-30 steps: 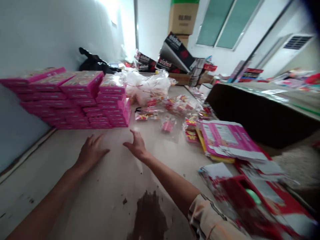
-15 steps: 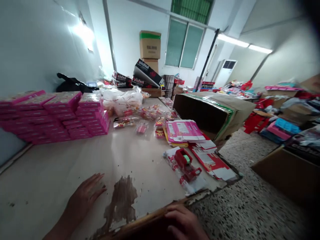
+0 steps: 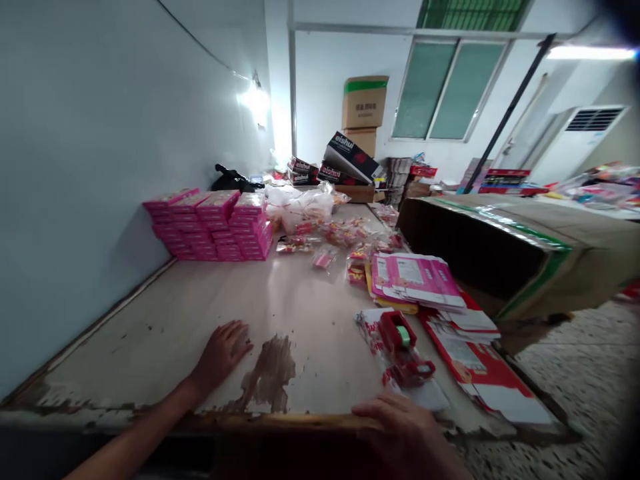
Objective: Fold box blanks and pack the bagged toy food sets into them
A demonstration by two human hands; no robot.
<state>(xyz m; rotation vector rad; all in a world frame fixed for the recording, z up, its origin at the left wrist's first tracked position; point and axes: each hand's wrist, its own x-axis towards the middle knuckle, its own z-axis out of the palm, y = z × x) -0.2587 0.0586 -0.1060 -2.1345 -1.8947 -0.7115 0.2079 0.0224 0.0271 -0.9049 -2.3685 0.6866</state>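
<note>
My left hand [image 3: 223,350] lies palm down on the worn white tabletop [image 3: 320,333], fingers stretched out, holding nothing. Left of a brown bare patch in the surface, it stays apart from any object. My right hand [image 3: 400,420] rests on the table's wooden front edge, fingers extended over it and nothing seen in them. Just beyond it lies a red tape dispenser [image 3: 404,343] with a green roll, on a red-and-white printed plastic bag [image 3: 373,330]. Flat pink cartons [image 3: 417,277] and red cartons [image 3: 487,367] are piled to its right.
Stacked pink boxes [image 3: 215,230] stand at the far left by the wall. Small clear-wrapped packets [image 3: 325,259] lie mid-table, with plastic bags [image 3: 300,207] behind them. A large open cardboard box [image 3: 590,247] stands at the right edge. Black printed boxes [image 3: 353,157] sit at the back.
The view has swung left, so things appear further right. My left hand still lies flat on the table. My right hand now reaches slightly further over the front edge.
</note>
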